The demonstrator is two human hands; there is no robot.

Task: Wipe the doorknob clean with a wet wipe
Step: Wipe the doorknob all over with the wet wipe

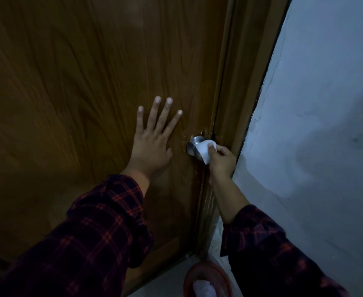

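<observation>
A round silver doorknob (194,142) sticks out of the brown wooden door (80,82) near its right edge. My right hand (222,160) holds a folded white wet wipe (204,150) pressed against the knob's right side, covering part of it. My left hand (152,138) lies flat on the door just left of the knob, fingers spread and pointing up, holding nothing. Both forearms wear dark red plaid sleeves.
The door frame (238,93) runs up beside the knob, with a pale wall (315,125) to its right. On the floor below stands a reddish round bin (207,279) with white crumpled material in it. The light is dim.
</observation>
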